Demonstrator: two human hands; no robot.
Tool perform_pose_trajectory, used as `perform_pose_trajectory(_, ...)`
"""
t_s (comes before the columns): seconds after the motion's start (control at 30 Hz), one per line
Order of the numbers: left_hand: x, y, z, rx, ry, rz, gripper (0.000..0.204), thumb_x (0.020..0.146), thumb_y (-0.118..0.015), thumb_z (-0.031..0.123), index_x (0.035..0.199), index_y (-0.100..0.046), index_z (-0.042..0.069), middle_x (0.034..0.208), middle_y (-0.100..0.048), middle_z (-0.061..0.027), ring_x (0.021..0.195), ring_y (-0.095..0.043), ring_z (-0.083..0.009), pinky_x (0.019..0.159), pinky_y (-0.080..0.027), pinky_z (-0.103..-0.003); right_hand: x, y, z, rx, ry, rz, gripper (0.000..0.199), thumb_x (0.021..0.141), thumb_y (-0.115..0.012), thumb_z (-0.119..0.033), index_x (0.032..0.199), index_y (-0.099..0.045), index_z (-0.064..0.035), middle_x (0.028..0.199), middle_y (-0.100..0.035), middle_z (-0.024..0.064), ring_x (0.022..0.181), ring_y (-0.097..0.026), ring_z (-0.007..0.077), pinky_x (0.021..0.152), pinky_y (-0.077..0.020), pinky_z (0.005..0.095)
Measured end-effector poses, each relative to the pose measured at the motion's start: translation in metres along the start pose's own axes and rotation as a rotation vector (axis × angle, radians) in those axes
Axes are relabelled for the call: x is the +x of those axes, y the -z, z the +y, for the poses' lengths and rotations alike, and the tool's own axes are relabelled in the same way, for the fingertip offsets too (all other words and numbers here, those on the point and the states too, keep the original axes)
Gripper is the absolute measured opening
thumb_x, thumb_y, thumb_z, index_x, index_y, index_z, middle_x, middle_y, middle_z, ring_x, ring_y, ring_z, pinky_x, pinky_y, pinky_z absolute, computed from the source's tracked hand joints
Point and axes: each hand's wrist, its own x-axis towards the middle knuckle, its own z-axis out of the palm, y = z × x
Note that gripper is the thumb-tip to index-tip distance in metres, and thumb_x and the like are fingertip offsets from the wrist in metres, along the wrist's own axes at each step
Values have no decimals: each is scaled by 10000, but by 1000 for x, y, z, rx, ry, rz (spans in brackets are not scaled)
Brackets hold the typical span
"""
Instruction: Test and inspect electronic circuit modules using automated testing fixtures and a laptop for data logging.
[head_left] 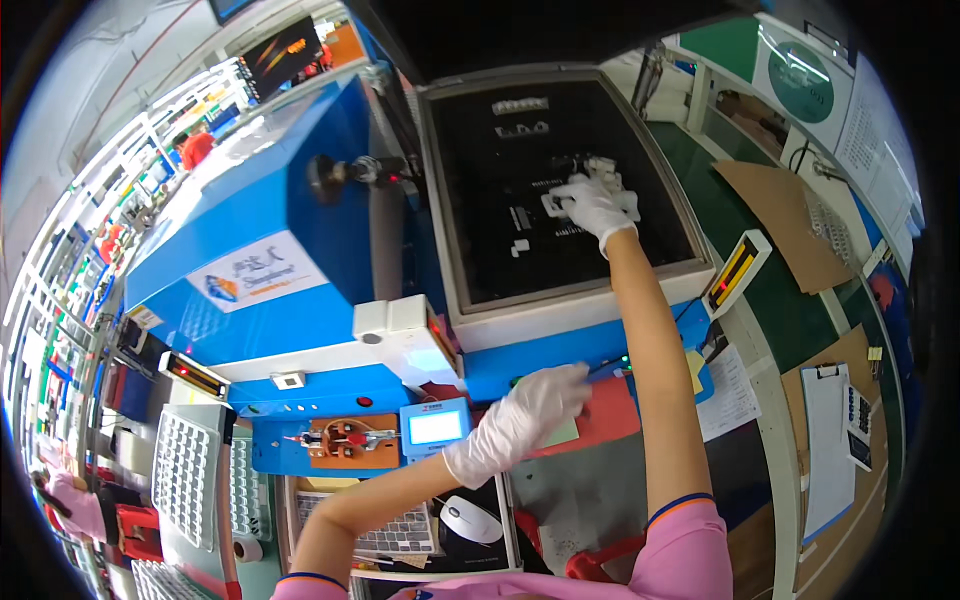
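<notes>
My right hand point(597, 212), in a white glove, reaches over the black bed point(480, 260) of a blue machine. Its fingers are bent down on a small white part point(552, 206); the exact grip is hidden. Pale, partly clear pieces point(604, 168) lie just beyond and beside this hand. More small white parts point(520, 247) are laid out on the bed. My left hand point(530, 412), gloved too, hovers before the machine's front edge, above a red mat point(610, 412). Its fingers stretch to the right, slightly blurred, and nothing shows in them.
A raised dark lid point(560, 30) stands behind the bed. Sensor bars point(738, 275) flank the front. At lower left are a small lit screen point(436, 427), a keyboard point(400, 530), a mouse point(470, 520) and white trays point(185, 465). A clipboard point(828, 450) and calculator point(858, 425) lie right.
</notes>
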Motion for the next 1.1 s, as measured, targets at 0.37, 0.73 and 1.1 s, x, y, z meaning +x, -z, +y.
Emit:
perform_pose_trajectory(0.37,-72,36,-23,738,-244,-725,253,940,-601,228,1139,-683,94,1496,-432,-177,1250,-467,-583,963,-454,-639,-263,12,-75,75,-472,934,629,842,-540,117,1442,-465,-54,1480,-452,216,1388,-421,358,1172,-291,423)
perform_pose_trajectory(0.73,-92,-22,2,915,65,-452,369,922,-571,235,1250,-677,103,1559,-391,-131,1210,-501,-597,870,-494,-623,-295,15,-46,701,-769,787,541,942,-513,12,1469,-415,-61,1495,-435,215,1349,-451,317,1124,-339,367)
perform_pose_trajectory(1.1,-102,59,17,160,324,-452,300,954,-580,290,1131,-705,82,1232,-680,-111,1072,-666,-305,877,-491,-585,-324,23,-119,731,-668,604,591,930,-546,-119,1465,-333,15,1457,-455,203,1217,-535,334,1013,-450,451)
